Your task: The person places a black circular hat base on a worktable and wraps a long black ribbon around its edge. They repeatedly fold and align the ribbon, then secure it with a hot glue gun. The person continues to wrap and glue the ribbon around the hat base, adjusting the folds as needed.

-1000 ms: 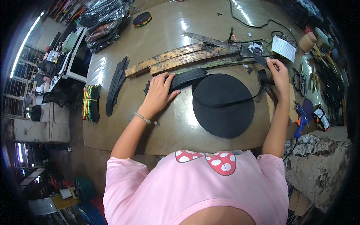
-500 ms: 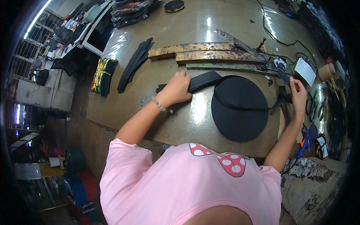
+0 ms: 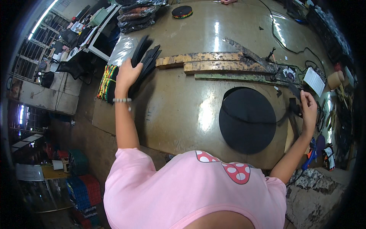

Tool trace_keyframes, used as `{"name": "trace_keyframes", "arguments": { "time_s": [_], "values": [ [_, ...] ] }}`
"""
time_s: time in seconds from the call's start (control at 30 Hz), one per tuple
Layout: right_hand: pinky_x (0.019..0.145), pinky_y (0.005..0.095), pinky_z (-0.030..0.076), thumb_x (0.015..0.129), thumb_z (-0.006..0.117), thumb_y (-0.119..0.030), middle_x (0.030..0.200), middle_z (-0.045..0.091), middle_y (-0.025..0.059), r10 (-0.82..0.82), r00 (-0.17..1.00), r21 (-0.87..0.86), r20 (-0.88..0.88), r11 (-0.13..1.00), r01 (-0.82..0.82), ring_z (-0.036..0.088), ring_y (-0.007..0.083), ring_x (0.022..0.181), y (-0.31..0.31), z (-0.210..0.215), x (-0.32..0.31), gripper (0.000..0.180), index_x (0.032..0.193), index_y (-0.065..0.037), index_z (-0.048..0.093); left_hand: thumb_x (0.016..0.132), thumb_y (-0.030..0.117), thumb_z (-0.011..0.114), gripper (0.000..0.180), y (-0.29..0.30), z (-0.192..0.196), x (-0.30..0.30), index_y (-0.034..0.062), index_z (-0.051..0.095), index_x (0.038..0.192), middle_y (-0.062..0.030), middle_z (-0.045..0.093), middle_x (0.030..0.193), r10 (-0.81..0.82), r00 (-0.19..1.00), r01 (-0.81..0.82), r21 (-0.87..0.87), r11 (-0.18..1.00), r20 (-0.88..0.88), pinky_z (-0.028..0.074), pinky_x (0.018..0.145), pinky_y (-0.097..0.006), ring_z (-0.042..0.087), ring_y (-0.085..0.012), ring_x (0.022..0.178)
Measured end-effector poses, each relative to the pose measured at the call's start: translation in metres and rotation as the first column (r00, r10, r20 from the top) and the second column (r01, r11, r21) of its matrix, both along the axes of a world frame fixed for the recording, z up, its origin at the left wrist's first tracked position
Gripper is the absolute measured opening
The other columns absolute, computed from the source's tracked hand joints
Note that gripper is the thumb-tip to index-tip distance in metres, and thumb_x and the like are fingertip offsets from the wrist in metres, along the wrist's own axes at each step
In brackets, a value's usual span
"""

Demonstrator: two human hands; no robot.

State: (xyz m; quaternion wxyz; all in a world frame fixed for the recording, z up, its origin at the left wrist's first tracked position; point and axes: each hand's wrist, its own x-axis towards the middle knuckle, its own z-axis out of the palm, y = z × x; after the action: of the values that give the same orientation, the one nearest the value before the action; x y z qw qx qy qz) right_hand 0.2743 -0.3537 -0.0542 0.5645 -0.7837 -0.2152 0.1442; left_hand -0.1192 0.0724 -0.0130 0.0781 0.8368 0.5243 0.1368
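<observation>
Black strips [image 3: 140, 51] inside the left grip [image 3: 129, 76]

no word, number, brand or sign could be read. a white sheet [image 3: 315, 81] near the right end of the tabletop [image 3: 179, 122] bore rows of fine dark marks, too small to make out. a black packet [image 3: 329, 154] at the far right, past the blue glue gun [image 3: 310, 154], showed a white panel; any print there was too small to tell. faint bluish marks [image 3: 149, 112] stood on the tabletop below the left hand [image 3: 129, 76], too blurred to decipher.
</observation>
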Motion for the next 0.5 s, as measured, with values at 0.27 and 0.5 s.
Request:
{"name": "trace_keyframes", "arguments": {
  "time_s": [0.27, 0.5],
  "values": [
    [0.056, 0.0186, 0.031, 0.088, 0.057, -0.023, 0.069, 0.045, -0.0071, 0.047, 0.996, -0.031, 0.081, 0.999, -0.045, 0.038, 0.0028, 0.063, -0.002, 0.006, -0.005, 0.022, 0.086, -0.001, 0.058, 0.061, 0.069, 0.063, 0.093, 0.055, -0.082, -0.020, 0.0062, 0.042, 0.127, -0.0212, 0.042, 0.126, 0.039, 0.975, -0.031, 0.041, 0.999, -0.220, 0.032, 0.095, -0.053, 0.037, -0.0389, 0.120],
    [0.092, 0.0344, 0.036, 0.080, 0.061, -0.023, 0.113, 0.054, 0.0149, 0.156, 0.708, -0.298, 0.689, 0.951, 0.080, 0.048, 0.0282, 0.107, -0.003, 0.030, -0.061, 0.033, 0.106, -0.001, 0.058, 0.060, 0.029, 0.077, 0.071, -0.064, -0.001, 0.057, 0.0098, 0.048, 0.122, -0.0155, 0.043, 0.127, -0.653, 0.757, 0.638, 0.233, 0.734, -0.016, 0.032, 0.099, -0.043, 0.038, -0.0332, 0.120]
  ]
}}
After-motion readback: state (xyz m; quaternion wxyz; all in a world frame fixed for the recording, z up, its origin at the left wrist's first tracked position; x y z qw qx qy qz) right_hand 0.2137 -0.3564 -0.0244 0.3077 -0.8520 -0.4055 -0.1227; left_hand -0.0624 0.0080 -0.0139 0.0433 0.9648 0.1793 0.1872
